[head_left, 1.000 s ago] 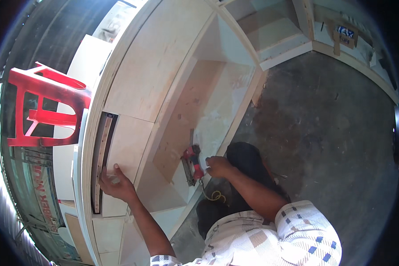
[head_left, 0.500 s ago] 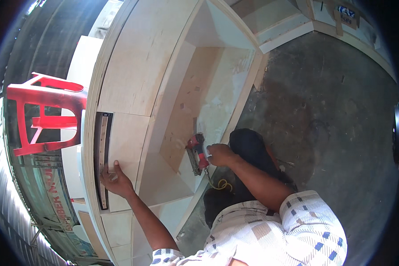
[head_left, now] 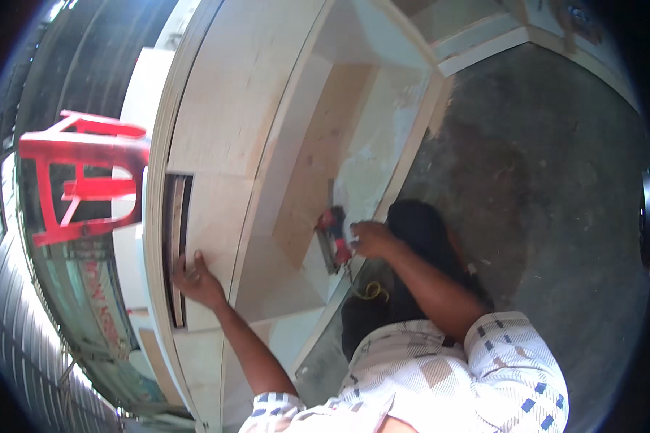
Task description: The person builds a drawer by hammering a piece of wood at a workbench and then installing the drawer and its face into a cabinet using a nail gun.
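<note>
My left hand (head_left: 198, 283) rests at a long narrow slot (head_left: 179, 231) in a pale plywood cabinet (head_left: 220, 123). Its fingers reach over the slot, where a thin wooden strip shows, and the thumb stands apart over the panel beside it. A red and black nail gun (head_left: 334, 229) sits by the cabinet's recess, with a coiled yellow hose (head_left: 374, 291) below it. Close against the gun's right side is my right hand (head_left: 372, 239), its fingers curled. Something small and pale shows at those fingertips; blur hides what it is.
A red plastic stool (head_left: 90, 173) lies tipped beyond the cabinet at the left. My bent knee (head_left: 415, 224) is beside the cabinet's open recess (head_left: 318, 151). Grey concrete floor (head_left: 527, 187) stretches to the right, bordered by more wooden framing (head_left: 484, 52) at the far end.
The whole view has shifted slightly, moving the scene right and up, with more blur. Both hands keep nearly the same places at the slot and beside the nail gun.
</note>
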Action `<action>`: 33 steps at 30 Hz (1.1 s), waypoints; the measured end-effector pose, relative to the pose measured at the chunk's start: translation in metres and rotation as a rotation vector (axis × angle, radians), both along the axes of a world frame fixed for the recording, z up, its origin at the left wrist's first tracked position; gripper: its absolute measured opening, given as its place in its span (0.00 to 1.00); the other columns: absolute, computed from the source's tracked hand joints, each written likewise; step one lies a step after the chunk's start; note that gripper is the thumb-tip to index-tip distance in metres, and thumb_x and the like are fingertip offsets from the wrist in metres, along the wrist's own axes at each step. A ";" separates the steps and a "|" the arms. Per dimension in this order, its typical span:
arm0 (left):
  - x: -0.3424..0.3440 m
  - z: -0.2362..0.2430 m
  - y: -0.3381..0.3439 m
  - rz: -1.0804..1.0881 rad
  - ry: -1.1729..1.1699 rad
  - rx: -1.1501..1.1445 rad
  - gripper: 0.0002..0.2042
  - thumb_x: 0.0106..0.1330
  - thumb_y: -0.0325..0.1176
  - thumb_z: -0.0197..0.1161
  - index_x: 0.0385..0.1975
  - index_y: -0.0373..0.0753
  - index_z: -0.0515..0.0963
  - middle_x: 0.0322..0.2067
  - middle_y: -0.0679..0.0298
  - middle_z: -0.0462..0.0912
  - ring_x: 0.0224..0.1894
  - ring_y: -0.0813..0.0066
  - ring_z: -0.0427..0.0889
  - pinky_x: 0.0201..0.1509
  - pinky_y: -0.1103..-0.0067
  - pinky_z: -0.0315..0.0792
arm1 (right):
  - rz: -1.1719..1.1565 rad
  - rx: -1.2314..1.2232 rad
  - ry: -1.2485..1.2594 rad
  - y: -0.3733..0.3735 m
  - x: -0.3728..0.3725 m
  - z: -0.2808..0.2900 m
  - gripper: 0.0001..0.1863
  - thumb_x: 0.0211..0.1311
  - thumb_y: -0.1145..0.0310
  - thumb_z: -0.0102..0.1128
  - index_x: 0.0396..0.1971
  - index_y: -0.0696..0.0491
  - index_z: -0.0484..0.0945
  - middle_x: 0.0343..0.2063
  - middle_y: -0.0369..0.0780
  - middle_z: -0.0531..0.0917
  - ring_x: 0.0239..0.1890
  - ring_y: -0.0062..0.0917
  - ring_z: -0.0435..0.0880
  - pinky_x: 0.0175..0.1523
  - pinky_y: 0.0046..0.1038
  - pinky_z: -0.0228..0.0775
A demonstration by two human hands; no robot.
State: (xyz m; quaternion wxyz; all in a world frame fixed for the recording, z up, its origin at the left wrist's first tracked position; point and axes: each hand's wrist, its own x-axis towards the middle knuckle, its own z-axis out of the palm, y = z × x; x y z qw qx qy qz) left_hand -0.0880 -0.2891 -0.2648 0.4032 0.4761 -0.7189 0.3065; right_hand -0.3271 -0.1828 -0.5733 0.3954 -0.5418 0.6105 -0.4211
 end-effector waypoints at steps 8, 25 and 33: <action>-0.014 0.001 0.008 -0.045 0.111 0.066 0.25 0.62 0.43 0.77 0.49 0.28 0.82 0.47 0.49 0.81 0.54 0.53 0.78 0.61 0.61 0.70 | 0.034 -0.020 0.059 -0.003 -0.002 -0.003 0.23 0.61 0.56 0.67 0.50 0.57 0.81 0.47 0.51 0.86 0.52 0.48 0.84 0.58 0.47 0.75; -0.017 0.005 0.014 -0.036 0.152 0.019 0.21 0.57 0.40 0.80 0.46 0.34 0.85 0.53 0.52 0.77 0.57 0.53 0.77 0.59 0.62 0.72 | -0.233 -0.083 -0.258 -0.011 -0.002 0.002 0.14 0.62 0.59 0.67 0.38 0.54 0.85 0.34 0.49 0.88 0.42 0.46 0.88 0.49 0.43 0.77; -0.006 0.002 0.009 -0.115 0.173 -0.006 0.22 0.55 0.41 0.81 0.47 0.36 0.85 0.47 0.56 0.80 0.54 0.53 0.78 0.59 0.61 0.69 | -0.145 0.027 -0.064 -0.012 0.005 -0.018 0.14 0.61 0.58 0.69 0.37 0.55 0.85 0.33 0.47 0.88 0.40 0.40 0.88 0.47 0.39 0.77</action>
